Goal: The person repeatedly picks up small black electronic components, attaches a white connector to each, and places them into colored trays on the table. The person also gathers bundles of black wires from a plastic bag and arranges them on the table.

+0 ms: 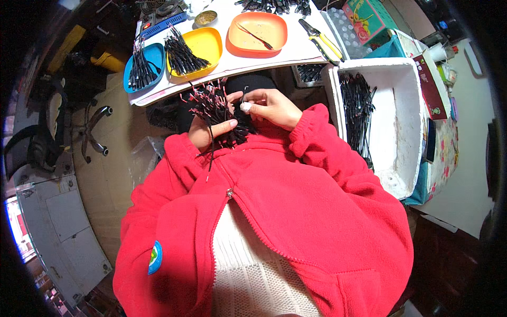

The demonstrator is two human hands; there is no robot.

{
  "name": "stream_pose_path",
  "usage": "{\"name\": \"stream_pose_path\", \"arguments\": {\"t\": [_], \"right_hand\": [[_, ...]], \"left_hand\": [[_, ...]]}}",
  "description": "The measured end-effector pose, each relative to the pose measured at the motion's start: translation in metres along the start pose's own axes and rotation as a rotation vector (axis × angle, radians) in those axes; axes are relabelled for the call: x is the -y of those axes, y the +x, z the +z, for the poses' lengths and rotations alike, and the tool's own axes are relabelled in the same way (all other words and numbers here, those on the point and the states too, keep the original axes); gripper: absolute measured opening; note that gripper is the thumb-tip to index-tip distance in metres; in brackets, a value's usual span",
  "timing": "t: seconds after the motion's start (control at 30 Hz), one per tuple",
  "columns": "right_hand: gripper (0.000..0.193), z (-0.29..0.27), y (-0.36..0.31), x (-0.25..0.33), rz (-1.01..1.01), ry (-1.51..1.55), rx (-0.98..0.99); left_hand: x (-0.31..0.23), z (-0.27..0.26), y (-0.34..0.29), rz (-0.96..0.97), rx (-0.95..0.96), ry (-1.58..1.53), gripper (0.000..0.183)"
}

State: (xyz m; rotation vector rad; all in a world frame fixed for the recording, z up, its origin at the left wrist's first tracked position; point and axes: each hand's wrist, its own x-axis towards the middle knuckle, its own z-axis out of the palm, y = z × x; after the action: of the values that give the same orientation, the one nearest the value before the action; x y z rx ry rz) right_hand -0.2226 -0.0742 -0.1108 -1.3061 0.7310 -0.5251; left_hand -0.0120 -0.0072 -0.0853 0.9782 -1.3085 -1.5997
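My left hand (202, 133) is closed around a thick bundle of short black wires (210, 104) just in front of the table edge. Their reddish and pale ends fan out at the top, and one wire hangs down by the wrist. Close by on the right, my right hand (277, 110) is bent into a pinch, with something white on the thumb tip. A thin dark wire end (244, 91) shows at its fingertips, beside the bundle. Part of the bundle is hidden behind my fingers.
On the white table (224, 61) stand a blue tray (128, 79) and a yellow tray (215, 46) with wires, an orange tray (248, 24) and yellow-handled pliers (330, 46). A white foam box (396, 105) holding black wires stands at right.
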Motion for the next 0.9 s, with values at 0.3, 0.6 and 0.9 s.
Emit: {"name": "stream_pose_path", "arguments": {"t": [0.3,0.6,0.9], "right_hand": [[0.023,0.014,0.005,0.035,-0.106,0.0,0.138],[0.026,-0.003,0.0,0.098,-0.27,-0.129,0.038],[0.029,0.012,-0.018,0.122,-0.211,-0.19,0.262]], "left_hand": [[0.0,0.005,-0.004,0.101,-0.094,-0.009,0.032],[0.003,0.017,-0.011,0.083,-0.054,0.096,0.025],[0.007,0.014,-0.011,0.064,0.059,-0.004,0.031]]}}
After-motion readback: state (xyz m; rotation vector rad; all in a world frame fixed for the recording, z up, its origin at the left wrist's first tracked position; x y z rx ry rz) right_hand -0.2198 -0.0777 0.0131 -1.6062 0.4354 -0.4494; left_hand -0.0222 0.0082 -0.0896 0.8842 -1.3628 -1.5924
